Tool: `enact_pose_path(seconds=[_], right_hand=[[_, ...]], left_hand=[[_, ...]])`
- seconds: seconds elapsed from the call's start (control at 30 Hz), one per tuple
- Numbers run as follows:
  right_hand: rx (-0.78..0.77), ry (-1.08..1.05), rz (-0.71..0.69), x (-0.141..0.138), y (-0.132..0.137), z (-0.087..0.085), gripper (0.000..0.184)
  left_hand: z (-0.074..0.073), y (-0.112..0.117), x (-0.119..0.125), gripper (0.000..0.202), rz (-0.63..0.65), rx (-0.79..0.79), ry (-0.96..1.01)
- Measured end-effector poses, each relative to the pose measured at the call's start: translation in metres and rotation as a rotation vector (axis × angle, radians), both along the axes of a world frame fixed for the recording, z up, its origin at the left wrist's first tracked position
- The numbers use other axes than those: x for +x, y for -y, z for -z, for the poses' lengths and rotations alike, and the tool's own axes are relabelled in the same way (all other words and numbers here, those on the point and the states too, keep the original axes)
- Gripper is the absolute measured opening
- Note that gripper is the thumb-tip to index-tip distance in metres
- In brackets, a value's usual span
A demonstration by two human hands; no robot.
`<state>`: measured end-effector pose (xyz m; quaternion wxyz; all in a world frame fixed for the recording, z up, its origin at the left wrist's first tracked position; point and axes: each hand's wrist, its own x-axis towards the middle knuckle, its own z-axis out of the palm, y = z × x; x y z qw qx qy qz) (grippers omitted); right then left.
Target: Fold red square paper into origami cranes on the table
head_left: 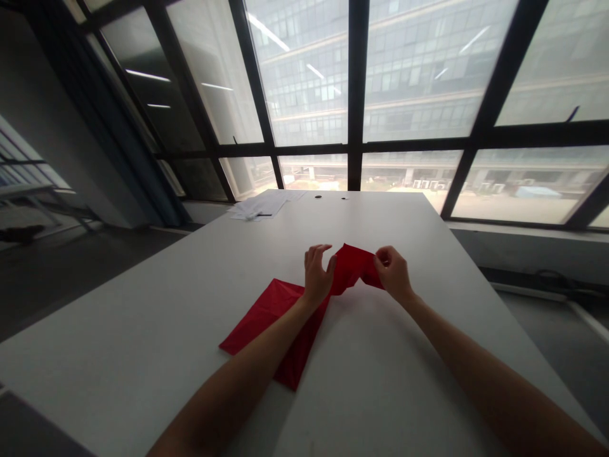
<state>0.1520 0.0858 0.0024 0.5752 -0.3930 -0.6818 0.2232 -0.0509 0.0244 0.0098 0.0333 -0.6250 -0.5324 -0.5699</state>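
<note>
A thin red sheet point(351, 266), paper or cloth, I cannot tell which, is raised above the white table and bent, with its lower edge hanging in a fold. My right hand point(392, 270) pinches its right corner between thumb and fingers. At its left side is my left hand point(318, 270), fingers curved and apart from the thumb, the thumb against or very near the red edge. Under my left forearm lies a flat, creased red piece point(266, 311) on the table. Whether it joins the raised sheet is hidden behind my left hand and wrist.
The white table point(380, 381) stretches toward large windows. White papers point(264, 204) with a dark, thin object on them lie at its far left corner. A small round black item point(318, 197) and a tiny dark thing point(344, 198) are near the far edge. A dark curtain point(109, 127) hangs at left.
</note>
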Motion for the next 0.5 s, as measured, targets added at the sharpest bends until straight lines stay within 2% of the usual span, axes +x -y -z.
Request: enact_pose_path(seconds=[0.07, 0.17, 0.3, 0.4, 0.5], right_hand=[[-0.029, -0.024, 0.048, 0.002, -0.002, 0.001, 0.016], [-0.022, 0.0, 0.051, 0.003, -0.002, 0.0, 0.02], [-0.029, 0.044, 0.085, 0.007, -0.005, -0.003, 0.023], [-0.098, 0.017, 0.142, 0.017, -0.014, -0.007, 0.021], [-0.175, -0.027, 0.144, 0.027, -0.026, -0.006, 0.022]], left_hand=[[-0.002, 0.005, 0.005, 0.032, 0.03, 0.002, -0.133], [-0.001, 0.01, 0.014, 0.045, 0.174, -0.076, -0.371], [0.005, 0.008, 0.018, 0.014, 0.221, -0.121, -0.42], [0.006, 0.006, 0.014, 0.011, 0.16, -0.075, -0.367], [0.006, 0.003, 0.008, 0.007, -0.005, -0.015, -0.303]])
